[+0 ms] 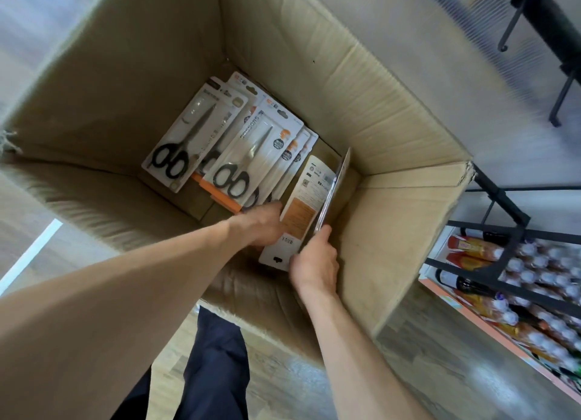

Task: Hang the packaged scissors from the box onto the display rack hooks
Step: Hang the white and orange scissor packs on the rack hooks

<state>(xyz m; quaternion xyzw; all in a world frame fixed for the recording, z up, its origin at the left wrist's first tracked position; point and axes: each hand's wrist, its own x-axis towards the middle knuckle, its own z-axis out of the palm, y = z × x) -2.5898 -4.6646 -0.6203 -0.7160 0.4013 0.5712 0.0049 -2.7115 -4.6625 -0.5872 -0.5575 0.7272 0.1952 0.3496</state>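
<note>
A large open cardboard box (pixel 377 111) stands on the floor below me. On its bottom lie several packaged scissors (pixel 232 155) with black handles, fanned face up. My left hand (pixel 261 228) reaches deep into the box, its fingers at the lower edge of the fanned packs and against a pack turned back side up (pixel 298 212). My right hand (pixel 314 262) grips the lower end of a pack held on edge (pixel 333 190), right beside the back-side-up pack. Black hooks of the display rack (pixel 509 23) show at the top right.
A black metal rack frame (pixel 490 262) stands to the right of the box. Behind it a low shelf (pixel 534 309) holds rows of bottles. My dark trouser leg (pixel 213 356) is near the box's front wall on the wooden floor.
</note>
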